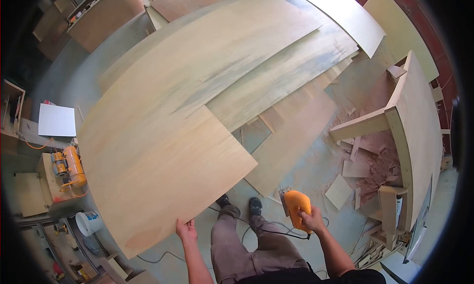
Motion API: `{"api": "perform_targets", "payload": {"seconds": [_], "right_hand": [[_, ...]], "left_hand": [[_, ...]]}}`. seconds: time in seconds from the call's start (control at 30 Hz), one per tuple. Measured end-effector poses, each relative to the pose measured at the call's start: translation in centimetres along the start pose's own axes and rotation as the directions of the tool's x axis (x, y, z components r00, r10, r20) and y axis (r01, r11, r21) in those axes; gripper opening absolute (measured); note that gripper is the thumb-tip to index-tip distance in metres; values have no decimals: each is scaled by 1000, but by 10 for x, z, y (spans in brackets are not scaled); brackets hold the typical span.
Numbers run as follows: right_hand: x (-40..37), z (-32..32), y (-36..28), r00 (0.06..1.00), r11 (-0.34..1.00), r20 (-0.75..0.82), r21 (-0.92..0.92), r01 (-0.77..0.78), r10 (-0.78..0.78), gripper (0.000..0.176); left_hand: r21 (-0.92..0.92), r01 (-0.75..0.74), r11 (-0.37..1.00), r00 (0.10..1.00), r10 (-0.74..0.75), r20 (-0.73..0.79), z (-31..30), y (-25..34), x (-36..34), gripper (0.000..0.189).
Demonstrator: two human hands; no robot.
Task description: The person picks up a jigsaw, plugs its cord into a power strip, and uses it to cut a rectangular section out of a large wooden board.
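Note:
My right hand (313, 221) is wrapped round the handle of an orange jigsaw (296, 201), held up to the right of my legs, its metal base plate facing left. Its dark cord (276, 232) trails across in front of my trousers. My left hand (186, 228) grips the near edge of a large plywood sheet (168, 175), thumb on top and fingers partly hidden beneath. This sheet has a squared corner pointing right, and a gap separates it from the jigsaw. Beyond it a long plywood board (276, 94) lies under the upper sheet.
An open wooden frame (365, 123) with a curved panel stands at right, near scattered sawdust and offcuts (338, 191). At left are an orange air compressor (73, 165), a white bucket (89, 224) and a white square panel (57, 120). Cord loops lie around my feet.

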State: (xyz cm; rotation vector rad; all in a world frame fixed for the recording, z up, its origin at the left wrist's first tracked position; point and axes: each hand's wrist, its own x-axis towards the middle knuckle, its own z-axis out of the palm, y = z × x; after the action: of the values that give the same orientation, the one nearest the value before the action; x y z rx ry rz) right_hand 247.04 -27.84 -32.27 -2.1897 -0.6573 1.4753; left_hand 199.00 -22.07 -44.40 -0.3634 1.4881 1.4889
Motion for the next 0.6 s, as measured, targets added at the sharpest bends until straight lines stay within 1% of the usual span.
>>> {"api": "perform_targets", "payload": {"seconds": [0.07,0.13,0.17,0.23,0.27,0.37,0.43,0.5,0.57,0.6], "right_hand": [[1,3,-13,999,999,-31,19,37,-36,24],[-4,14,-31,997,998,-55,38,50,-48,23],[-2,19,-36,993,996,-86,33,89,-86,23],[5,32,-39,980,990,-144,10,140,-137,22],[6,40,-46,978,993,-169,6,122,-119,21],[4,60,-86,986,993,-163,110,43,-25,21],[5,72,-96,989,988,-150,150,27,-4,21],[8,88,-107,990,984,-143,175,18,8,20],[18,102,-104,993,993,-116,122,-9,24,22],[19,108,-102,995,996,-98,84,-25,33,22]], "left_hand": [[-35,-42,999,997,44,68,33,21,7,46],[-36,-85,996,993,87,82,74,44,21,47],[-31,-95,995,992,97,81,95,52,28,47],[-27,-103,994,986,106,131,129,66,58,48],[-18,-115,993,981,116,157,147,72,76,47],[-16,-128,992,972,129,195,195,93,129,42],[-12,-172,985,962,170,213,208,125,180,37],[-12,-178,984,973,178,147,222,167,204,31],[46,-244,969,964,237,123,244,206,210,19],[69,-260,963,956,247,157,239,222,227,15]]}}
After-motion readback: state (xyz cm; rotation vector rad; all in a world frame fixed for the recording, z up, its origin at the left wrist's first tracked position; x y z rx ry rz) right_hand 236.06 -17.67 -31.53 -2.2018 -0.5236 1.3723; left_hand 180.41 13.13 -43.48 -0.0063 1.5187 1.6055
